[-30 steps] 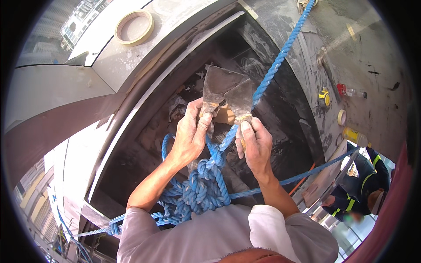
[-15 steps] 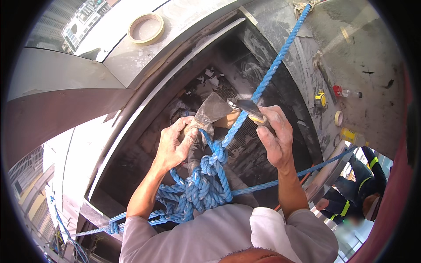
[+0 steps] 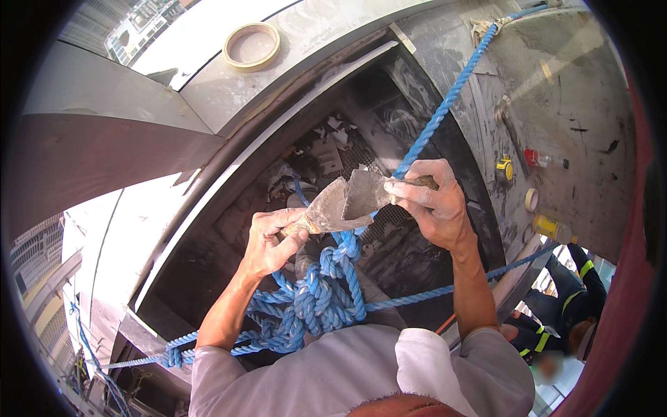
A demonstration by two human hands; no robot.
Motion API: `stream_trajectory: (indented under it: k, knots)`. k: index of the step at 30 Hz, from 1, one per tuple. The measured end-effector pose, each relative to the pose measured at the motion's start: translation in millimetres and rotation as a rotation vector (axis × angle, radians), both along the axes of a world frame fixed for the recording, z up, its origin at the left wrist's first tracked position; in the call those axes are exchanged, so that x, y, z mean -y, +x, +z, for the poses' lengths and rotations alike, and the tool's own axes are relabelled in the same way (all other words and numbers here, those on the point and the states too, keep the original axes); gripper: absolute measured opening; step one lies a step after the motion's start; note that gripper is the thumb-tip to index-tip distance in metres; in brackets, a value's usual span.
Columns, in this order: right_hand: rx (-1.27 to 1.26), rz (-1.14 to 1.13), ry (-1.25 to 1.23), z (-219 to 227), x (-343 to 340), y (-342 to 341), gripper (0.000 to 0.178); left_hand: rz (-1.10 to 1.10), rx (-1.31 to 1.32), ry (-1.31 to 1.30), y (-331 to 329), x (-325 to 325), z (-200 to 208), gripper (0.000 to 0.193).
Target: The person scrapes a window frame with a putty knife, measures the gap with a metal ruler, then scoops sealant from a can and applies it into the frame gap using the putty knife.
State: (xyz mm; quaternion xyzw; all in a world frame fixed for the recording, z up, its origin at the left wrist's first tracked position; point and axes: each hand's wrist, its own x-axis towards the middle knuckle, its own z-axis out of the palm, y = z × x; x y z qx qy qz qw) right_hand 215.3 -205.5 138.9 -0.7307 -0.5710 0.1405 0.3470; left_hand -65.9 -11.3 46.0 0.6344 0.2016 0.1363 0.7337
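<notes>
Left hand [image 3: 271, 243] pinches a dusty grey metal scraper [image 3: 325, 210], right hand [image 3: 441, 208] a similar scraper [image 3: 366, 196]; blades overlap above dark recess [image 3: 208, 257], well inside its edges.

Outdoor worksite: rope [image 3: 445, 104], city buildings [image 3: 139, 33]

The left scraper [image 3: 326, 210] and right scraper [image 3: 365, 195] have dull metal blades, matt and rough. The blue rope [image 3: 443, 105] is coarse, of plastic-looking strands. The tape roll [image 3: 250, 67] looks papery and matt, the shirt [image 3: 326, 375] soft cloth, the bottle [image 3: 561, 232] glossy clear plastic.
</notes>
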Motion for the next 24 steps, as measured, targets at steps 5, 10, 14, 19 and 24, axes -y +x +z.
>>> stream_trajectory:
  k: [5,10,14,19,24]
  knots:
    - [0.096,-0.028,-0.051,0.0,-0.3,10.9,0.05,0.028,0.03,0.015,-10.6,-0.8,5.2,0.039]
    - [0.013,-0.185,0.041,-25.1,15.0,18.7,0.048,0.149,0.067,-0.073,-5.3,-4.1,11.8,0.041]
    - [-0.531,-0.464,0.151,-39.1,24.2,-4.7,0.046,0.299,-0.079,-0.082,-15.5,2.6,12.9,0.044]
    - [-1.023,-0.588,0.165,-66.8,30.4,-54.4,0.043,0.264,-0.095,-0.086,-44.4,17.5,7.7,0.034]
    - [-1.12,-0.611,0.212,-71.1,29.1,-57.1,0.02,0.312,-0.166,-0.089,-60.2,40.1,10.0,0.033]
